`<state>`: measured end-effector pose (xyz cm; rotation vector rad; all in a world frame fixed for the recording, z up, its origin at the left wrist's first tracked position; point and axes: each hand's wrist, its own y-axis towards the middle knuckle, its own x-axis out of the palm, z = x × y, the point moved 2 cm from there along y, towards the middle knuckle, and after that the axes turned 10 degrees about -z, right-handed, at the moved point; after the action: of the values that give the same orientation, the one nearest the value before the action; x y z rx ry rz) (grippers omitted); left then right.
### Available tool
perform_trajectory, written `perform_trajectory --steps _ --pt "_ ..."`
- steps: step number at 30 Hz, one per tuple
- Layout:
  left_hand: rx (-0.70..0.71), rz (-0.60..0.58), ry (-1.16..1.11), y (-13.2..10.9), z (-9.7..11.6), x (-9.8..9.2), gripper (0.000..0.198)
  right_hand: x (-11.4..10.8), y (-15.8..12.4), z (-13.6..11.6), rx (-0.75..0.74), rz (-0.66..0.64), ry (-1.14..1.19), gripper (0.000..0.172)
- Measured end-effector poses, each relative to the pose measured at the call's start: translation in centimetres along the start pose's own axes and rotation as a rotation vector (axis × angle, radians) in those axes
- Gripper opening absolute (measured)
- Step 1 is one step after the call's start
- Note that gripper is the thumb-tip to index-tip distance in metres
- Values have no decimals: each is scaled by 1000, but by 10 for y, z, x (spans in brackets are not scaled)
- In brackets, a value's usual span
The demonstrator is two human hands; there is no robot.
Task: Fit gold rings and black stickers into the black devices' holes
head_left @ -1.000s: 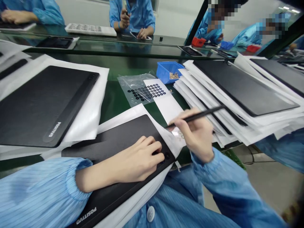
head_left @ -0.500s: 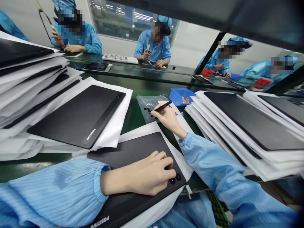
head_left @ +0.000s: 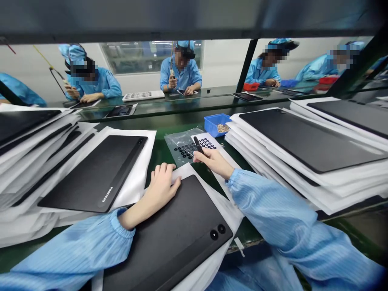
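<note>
A black tablet back [head_left: 178, 234] lies on white wrapping in front of me, two round black pads near its lower right corner. My left hand [head_left: 160, 184] grips the tablet's far edge with curled fingers. My right hand [head_left: 212, 160] holds a black pen-like tool [head_left: 198, 144], its tip over a white sheet of black ring pads [head_left: 206, 143]. A clear bag with more pads [head_left: 180, 143] lies just left of that sheet.
A second black tablet [head_left: 97, 178] rests on wrapping at left, beside a pile of wrapped ones [head_left: 27, 137]. A tall pile of wrapped tablets [head_left: 303, 141] stands at right. A blue bin of small parts [head_left: 216, 123] sits behind the sheet. Other people work across the bench.
My left hand slid from the tablet's lower right corner, near the two pads, up to its far edge. My right hand stays at the pad sheet with the tool turned more upright.
</note>
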<state>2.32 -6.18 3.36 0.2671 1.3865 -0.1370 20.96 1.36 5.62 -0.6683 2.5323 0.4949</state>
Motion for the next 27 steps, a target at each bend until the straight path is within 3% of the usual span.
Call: perform_trajectory --steps 4,11,18,23,27 --pt "8 -47 7 1 4 2 26 -7 10 -1 -53 70 -10 45" --pt "3 -74 16 1 10 1 22 15 45 -4 -282 -29 -52 25" --pt "1 -80 14 0 12 -1 24 24 33 7 -493 -237 -199 14" --pt "-16 -71 -29 1 9 0 23 12 31 -3 -394 -161 -185 14" --pt "-39 -66 -87 1 7 -3 19 -4 17 -11 -147 -28 -118 49"
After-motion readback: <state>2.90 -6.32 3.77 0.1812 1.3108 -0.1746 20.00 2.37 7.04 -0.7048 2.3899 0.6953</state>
